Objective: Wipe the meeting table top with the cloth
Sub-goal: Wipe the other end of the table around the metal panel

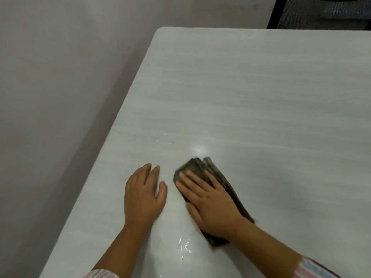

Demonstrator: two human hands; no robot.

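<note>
Wet streaks (185, 247) shine on the table (261, 97) nearest the camera. Right hand (210, 203) lies flat, fingers straight, pressing the folded dark cloth (200, 167) onto the tabletop; cloth edges are blurred, probably motion. Left hand (141, 193) rests open, palm down, just beside it. A dark chair (321, 13) stands beyond the far edge.

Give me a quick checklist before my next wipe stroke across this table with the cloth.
1. Right hand flat on the folded cloth: ok.
2. Cloth lying flat on the table: ok.
3. Left hand beside the cloth, not on it: ok.
4. Table ahead free of objects: ok.
5. Wet streaks near the front edge wiped dry: not ok.
6. Cloth's underside clean: cannot tell.
</note>
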